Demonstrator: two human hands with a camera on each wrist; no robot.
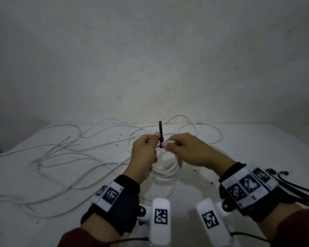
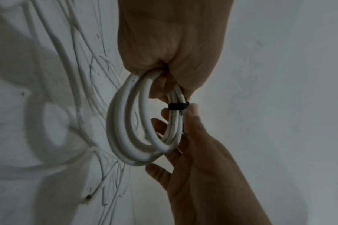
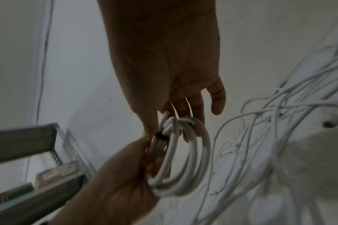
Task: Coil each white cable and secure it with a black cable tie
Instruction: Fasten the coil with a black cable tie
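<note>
Left grip: my left hand (image 1: 144, 154) is closed round the coil (image 2: 137, 129), holding the bundled strands just beside the tie (image 1: 161, 134).
Right grip: my right hand (image 1: 187, 148) pinches the same bundle on the other side of the tie, thumb tip up against the black band; the other fingers reach through and behind the loops.
Tie: wrapped tight around one side of the coil, above the desk (image 1: 257, 148). Its free tail stands nearly upright, long axis vertical, pointing up and away from me in the head view.
Coil: several white loops hanging below my hands, the ring on edge, open side facing the wrist cameras.
Loose cables (image 1: 64, 157): sprawled untied over the desk, mostly to my left and behind my hands.
Spare ties (image 1: 292, 189): a black bunch lying by my right wrist.
</note>
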